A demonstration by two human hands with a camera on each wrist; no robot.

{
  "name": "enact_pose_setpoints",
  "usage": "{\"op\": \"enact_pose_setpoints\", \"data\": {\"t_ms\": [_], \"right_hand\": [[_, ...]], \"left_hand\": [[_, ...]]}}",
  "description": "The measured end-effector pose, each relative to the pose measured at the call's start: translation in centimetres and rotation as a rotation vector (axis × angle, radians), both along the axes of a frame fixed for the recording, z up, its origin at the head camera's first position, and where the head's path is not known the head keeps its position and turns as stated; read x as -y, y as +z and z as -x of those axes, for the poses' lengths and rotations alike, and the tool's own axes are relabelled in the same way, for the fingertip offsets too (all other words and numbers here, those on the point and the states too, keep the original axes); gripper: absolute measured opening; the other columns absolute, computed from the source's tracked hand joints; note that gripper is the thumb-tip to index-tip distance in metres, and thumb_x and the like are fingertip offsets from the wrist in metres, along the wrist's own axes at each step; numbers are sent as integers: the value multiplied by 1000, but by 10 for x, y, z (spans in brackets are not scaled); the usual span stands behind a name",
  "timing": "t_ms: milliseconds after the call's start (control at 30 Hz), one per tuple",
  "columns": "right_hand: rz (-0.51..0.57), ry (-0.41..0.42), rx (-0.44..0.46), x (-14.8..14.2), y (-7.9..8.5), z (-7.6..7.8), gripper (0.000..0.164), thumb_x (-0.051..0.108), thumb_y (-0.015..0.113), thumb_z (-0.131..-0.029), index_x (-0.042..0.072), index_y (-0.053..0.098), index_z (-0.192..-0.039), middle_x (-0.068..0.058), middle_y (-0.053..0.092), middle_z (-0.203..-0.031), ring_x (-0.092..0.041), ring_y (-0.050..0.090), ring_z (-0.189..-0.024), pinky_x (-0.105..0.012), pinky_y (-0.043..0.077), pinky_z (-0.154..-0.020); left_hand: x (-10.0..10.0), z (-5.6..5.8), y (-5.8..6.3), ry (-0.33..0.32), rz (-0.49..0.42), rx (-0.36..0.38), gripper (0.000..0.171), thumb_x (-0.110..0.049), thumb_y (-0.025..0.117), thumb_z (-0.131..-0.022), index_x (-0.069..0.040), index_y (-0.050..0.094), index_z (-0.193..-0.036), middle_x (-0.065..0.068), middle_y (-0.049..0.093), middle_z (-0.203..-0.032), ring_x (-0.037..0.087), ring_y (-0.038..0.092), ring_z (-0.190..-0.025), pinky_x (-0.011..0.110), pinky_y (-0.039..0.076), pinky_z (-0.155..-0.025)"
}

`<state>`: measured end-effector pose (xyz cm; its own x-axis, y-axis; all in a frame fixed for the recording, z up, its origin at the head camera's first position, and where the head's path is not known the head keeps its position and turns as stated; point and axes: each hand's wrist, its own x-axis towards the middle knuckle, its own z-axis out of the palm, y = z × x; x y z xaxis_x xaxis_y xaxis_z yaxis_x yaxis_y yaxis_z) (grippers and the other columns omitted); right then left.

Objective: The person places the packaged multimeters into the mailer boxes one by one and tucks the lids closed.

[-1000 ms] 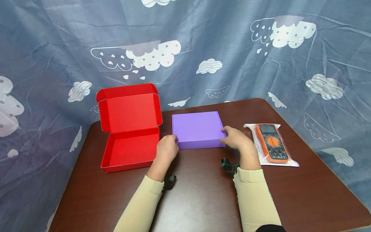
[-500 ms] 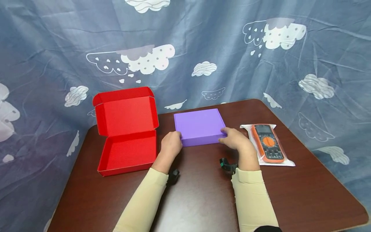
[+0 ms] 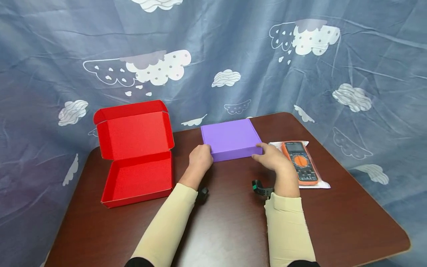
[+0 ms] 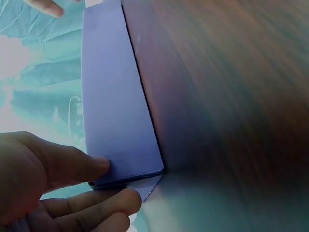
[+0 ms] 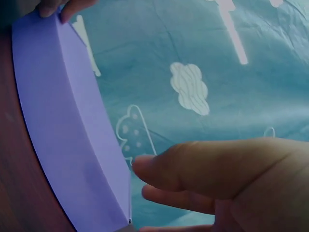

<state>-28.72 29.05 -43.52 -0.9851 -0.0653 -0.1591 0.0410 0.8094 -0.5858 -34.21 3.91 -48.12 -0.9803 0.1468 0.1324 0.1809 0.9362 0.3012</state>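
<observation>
A closed purple cardboard box (image 3: pixel 231 137) lies flat on the table. At its near left corner my left hand (image 3: pixel 201 157) pinches it. In the left wrist view the thumb (image 4: pixel 99 165) presses on the front face, while the other fingers (image 4: pixel 91 212) lie at the short side. By the near right corner is my right hand (image 3: pixel 271 157), its thumb and fingers apart and fairly straight. The right wrist view shows that thumb (image 5: pixel 159 169) just at the box's edge; I cannot tell whether it touches.
To the left stands a red cardboard box (image 3: pixel 143 178) with its lid (image 3: pixel 136 135) raised. An orange multimeter (image 3: pixel 301 162) in a clear plastic bag lies to the right, close to my right hand. A blue cloud-print curtain (image 3: pixel 213 44) hangs behind the brown table (image 3: pixel 233 215).
The purple box has slid back and rightward, away from the red box and closer to the multimeter. Both hands have moved along with it. The head view has turned slightly right.
</observation>
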Motion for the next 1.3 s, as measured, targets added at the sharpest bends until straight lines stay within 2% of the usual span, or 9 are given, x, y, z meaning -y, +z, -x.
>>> {"op": "enact_pose_setpoints", "data": {"t_ms": [133,367,567,767,833,900,1067,1200,1300], "right_hand": [[32,-76,-60,-9,5,-5,61,24,58,-101,-7,40,-151,-33,47,-147,-50,47,-131,-66,38,-107],[-48,-250,-154,-28,7,-15,57,25,56,-98,-5,45,-145,-35,49,-140,-52,47,-126,-66,39,-102],[-58,-265,-177,-35,5,-19,57,25,55,-98,-9,46,-143,-37,50,-139,-54,45,-129,-64,35,-107],[-91,-264,-182,-36,7,-18,56,26,55,-99,-9,48,-141,-38,51,-138,-55,44,-130,-64,34,-108],[-89,-269,-174,-36,7,-17,56,26,56,-99,-9,48,-141,-38,50,-138,-54,43,-131,-64,34,-108],[-84,-271,-155,-36,8,-16,57,27,56,-99,-8,47,-143,-37,48,-140,-54,41,-133,-65,34,-109],[-89,-260,-119,-30,8,-15,59,30,56,-99,-5,45,-146,-36,44,-145,-54,39,-134,-68,34,-107],[-96,-232,-136,-21,11,-13,58,27,57,-99,-7,46,-145,-37,45,-144,-56,40,-132,-68,34,-106],[-95,-208,-129,-15,11,-13,59,27,58,-100,-8,45,-145,-37,44,-143,-56,40,-131,-68,34,-106]], "left_hand": [[-11,9,3,-4,5,0,11,-5,65,-91,-9,74,-89,12,75,-94,29,71,-87,43,57,-70],[-32,24,1,-25,-4,13,8,-8,66,-92,-8,75,-93,12,75,-98,27,72,-91,43,58,-73],[-38,30,0,-10,1,21,6,-9,69,-91,-8,75,-91,13,75,-99,27,72,-91,44,59,-73],[-40,29,-1,-28,2,15,11,-9,66,-94,-7,75,-100,13,75,-103,27,72,-93,44,59,-73],[-39,26,-2,-45,-3,24,16,-10,62,-97,-7,75,-106,13,74,-107,27,72,-95,44,59,-74],[-37,21,-3,-59,-5,43,26,-13,61,-99,-8,73,-121,13,72,-114,27,70,-101,45,59,-77],[-25,-1,-6,-94,-22,67,51,-23,63,-100,-12,55,-149,17,62,-132,33,65,-114,48,57,-86],[-11,-25,-4,-162,-51,26,51,-25,65,-99,-10,56,-148,19,59,-135,36,62,-116,50,56,-88],[2,-42,3,-191,-53,-25,46,-25,67,-98,-10,62,-141,17,61,-131,34,62,-114,49,56,-88]]}}
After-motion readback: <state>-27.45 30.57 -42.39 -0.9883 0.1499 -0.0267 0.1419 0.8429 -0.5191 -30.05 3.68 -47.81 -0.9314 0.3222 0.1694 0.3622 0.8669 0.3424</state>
